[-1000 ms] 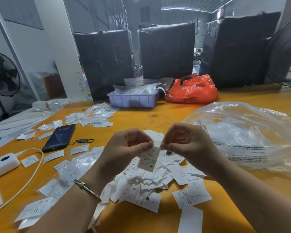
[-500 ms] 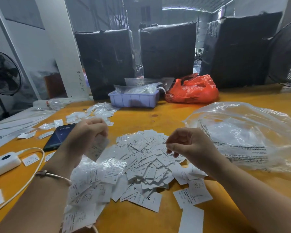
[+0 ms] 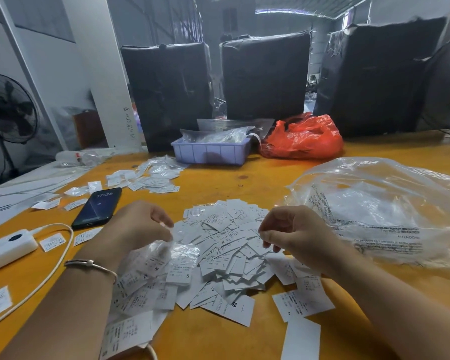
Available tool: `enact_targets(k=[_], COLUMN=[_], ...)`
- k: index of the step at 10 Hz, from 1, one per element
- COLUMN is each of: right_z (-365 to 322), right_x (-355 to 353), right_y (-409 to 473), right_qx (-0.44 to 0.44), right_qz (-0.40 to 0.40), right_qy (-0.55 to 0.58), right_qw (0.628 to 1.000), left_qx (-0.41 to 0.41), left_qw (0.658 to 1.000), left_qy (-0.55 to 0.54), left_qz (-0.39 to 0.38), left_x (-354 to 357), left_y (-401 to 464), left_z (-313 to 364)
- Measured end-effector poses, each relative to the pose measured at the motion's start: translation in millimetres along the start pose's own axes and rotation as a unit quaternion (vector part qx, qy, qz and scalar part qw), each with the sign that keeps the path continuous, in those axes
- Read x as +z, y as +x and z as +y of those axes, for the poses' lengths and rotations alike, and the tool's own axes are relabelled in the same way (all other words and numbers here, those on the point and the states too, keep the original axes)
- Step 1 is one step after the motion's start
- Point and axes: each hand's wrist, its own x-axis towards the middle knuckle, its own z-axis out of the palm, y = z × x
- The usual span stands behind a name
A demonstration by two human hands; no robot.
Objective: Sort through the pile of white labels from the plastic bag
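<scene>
I am mid-sort, both hands hovering over the pile of white labels (image 3: 226, 253) on the table (image 3: 244, 178), just left of the one clear plastic bag (image 3: 374, 211). My left hand (image 3: 138, 227) and right hand (image 3: 294, 235) hang loosely curled, apparently grasping nothing. Next I judge I must pinch a single label from dozens, too many to count.

orange table (image 3: 244, 339), black bales (image 3: 265, 76), fan (image 3: 9, 110)
</scene>
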Motion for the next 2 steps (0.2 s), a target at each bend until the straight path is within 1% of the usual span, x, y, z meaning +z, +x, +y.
enact_targets(k=[1, 2], right_z=[5.6, 7.4], right_x=[2.2, 10.4], right_y=[0.5, 1.1], right_qx=[0.002, -0.012], right_qz=[-0.006, 0.027], right_qy=[-0.021, -0.092], right_qw=[1.0, 0.995], left_qx=[0.026, 0.141], left_qw=[0.996, 0.96], left_qy=[-0.024, -0.075], left_qz=[0.079, 0.23], left_x=[0.6, 6.8], left_y=[3.9, -5.6], left_z=[0.3, 15.7])
